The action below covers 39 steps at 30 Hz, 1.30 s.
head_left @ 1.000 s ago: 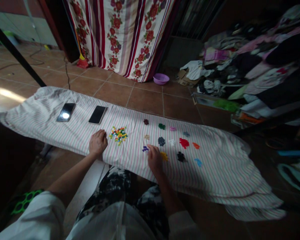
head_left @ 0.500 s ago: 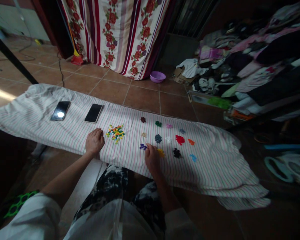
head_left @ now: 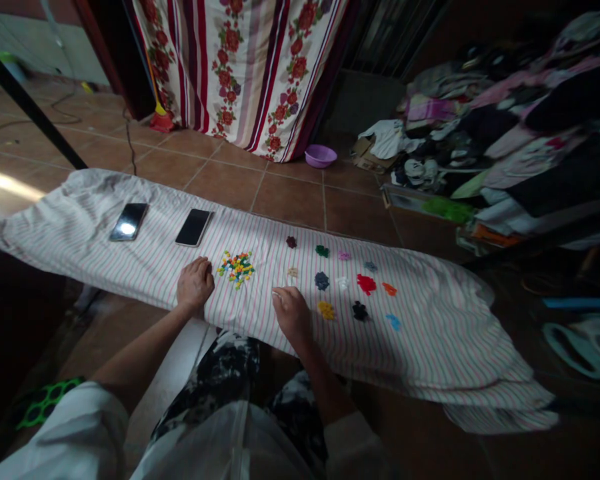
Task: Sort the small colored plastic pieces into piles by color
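My left hand (head_left: 196, 285) rests on the striped cloth (head_left: 250, 320), its fingers loosely curled, just left of a mixed pile of small colored pieces (head_left: 237, 268). With thumb and index finger brought together, my right hand (head_left: 293, 315) is low over the cloth between that pile and the yellow pieces (head_left: 326, 310). Whatever it pinches is too small to make out. The purple pieces are hidden behind this hand. Beyond it lie beige pieces (head_left: 293, 272). Sorted by color to the right are dark grey (head_left: 321, 281), red (head_left: 366, 285), black (head_left: 360, 311) and blue pieces (head_left: 393, 321).
Two phones (head_left: 129, 222) lie left on the cloth. Further small groups include brown (head_left: 291, 242), green (head_left: 322, 251), pink (head_left: 344, 255) and orange pieces (head_left: 389, 289). A purple basin (head_left: 321, 156) stands on the floor by the curtain. Heaped clothes (head_left: 500, 127) fill the right background.
My right hand has shifted left, from beside the purple pieces to over where they lay, covering them from view. My left hand stays on the cloth. The whole view has shifted slightly.
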Motion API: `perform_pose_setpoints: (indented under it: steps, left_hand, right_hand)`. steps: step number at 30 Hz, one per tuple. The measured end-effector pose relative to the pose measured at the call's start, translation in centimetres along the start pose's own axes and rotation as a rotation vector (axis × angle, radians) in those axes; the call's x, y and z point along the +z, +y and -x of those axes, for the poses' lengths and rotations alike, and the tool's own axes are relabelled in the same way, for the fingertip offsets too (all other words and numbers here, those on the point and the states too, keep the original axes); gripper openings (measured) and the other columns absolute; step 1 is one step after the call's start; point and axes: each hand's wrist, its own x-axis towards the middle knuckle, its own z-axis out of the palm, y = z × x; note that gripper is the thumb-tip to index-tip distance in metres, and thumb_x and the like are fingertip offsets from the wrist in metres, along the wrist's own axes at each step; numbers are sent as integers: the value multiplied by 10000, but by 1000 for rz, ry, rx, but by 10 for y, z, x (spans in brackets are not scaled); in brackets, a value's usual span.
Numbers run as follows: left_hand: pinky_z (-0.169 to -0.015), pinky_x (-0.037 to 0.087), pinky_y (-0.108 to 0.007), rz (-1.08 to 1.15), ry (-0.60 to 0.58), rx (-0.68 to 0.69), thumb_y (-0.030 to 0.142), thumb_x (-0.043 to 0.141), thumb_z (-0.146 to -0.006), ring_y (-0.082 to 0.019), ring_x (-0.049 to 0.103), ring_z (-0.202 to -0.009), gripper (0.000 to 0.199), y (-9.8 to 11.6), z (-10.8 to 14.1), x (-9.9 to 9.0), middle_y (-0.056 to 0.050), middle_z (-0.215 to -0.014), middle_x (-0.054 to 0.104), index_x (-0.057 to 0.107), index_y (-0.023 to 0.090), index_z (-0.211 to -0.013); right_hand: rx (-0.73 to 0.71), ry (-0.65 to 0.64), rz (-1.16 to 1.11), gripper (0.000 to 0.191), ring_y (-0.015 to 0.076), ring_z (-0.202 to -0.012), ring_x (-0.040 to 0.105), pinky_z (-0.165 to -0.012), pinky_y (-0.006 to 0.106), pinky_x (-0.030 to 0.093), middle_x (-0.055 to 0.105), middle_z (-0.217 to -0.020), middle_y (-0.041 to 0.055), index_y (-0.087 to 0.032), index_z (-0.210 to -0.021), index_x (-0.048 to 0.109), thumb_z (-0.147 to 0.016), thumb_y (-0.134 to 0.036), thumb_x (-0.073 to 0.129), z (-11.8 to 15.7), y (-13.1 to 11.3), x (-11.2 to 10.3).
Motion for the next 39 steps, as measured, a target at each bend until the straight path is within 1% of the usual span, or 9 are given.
perform_pose_setpoints:
  steps: [7,10,13,17,22,28,32,36,39]
  left_hand:
    - [-1054,432,-412,4,5,-5,190,444,-831,-255,572,-1223,332,1,1,0,-144,-1251,656,632,138,-1100]
    - [-1046,437,-414,13,3,-4,185,447,-825,-255,575,-1222,344,2,0,-2,-142,-1251,657,627,139,-1114]
    - [-1038,442,-414,20,12,-5,184,442,-828,-252,580,-1218,339,3,0,-2,-142,-1238,664,629,140,-1107]
    - [-1033,445,-417,25,27,-2,191,436,-839,-256,582,-1212,336,3,0,-1,-143,-1230,668,633,136,-1105]
    - [-1035,442,-412,34,28,-4,188,447,-833,-256,581,-1211,325,2,1,0,-128,-1239,666,634,151,-1096]
    - [-1050,432,-405,48,24,-7,184,440,-836,-249,571,-1226,328,2,0,0,-134,-1240,663,632,148,-1099]
    - [-1057,429,-422,56,12,-14,184,441,-832,-254,566,-1231,338,2,0,-1,-134,-1242,661,632,156,-1109]
    - [-1058,429,-429,55,11,-18,189,440,-828,-261,569,-1223,336,3,0,-2,-141,-1242,659,637,150,-1098]
    - [-1049,436,-422,42,21,-13,194,435,-830,-257,577,-1212,331,4,0,-2,-137,-1237,663,638,154,-1088]
  right_hand:
    - [-21,-221,-30,251,166,-957,619,-862,259,488,651,-1004,45,-257,-1078,713,-959,-260,492,-21,-37,31]
    - [-21,-275,-9,247,164,-982,608,-863,251,484,646,-1031,39,-280,-1082,713,-964,-272,497,-32,-50,42]
    - [-24,-295,35,241,168,-999,595,-872,254,475,639,-1047,44,-273,-1053,718,-968,-278,493,-42,-58,50]
    - [4,-317,140,238,174,-961,588,-848,264,467,626,-1007,52,-255,-1023,712,-974,-289,482,-51,-62,56]
    - [51,-350,226,189,180,-1006,575,-847,267,457,624,-1068,49,-259,-1044,682,-961,-325,525,-59,-65,57]
    - [95,-412,279,157,177,-998,586,-820,265,447,639,-1078,48,-240,-1052,650,-941,-279,546,-67,-75,57]
    - [129,-386,262,127,165,-978,596,-796,253,435,650,-1051,29,-242,-1006,642,-941,-255,534,-67,-75,62]
    - [110,-319,204,114,158,-970,599,-788,241,423,658,-1013,16,-248,-960,644,-946,-256,531,-63,-70,66]
    - [93,-262,125,112,157,-968,603,-776,236,420,666,-996,7,-259,-957,649,-952,-288,541,-61,-69,64]
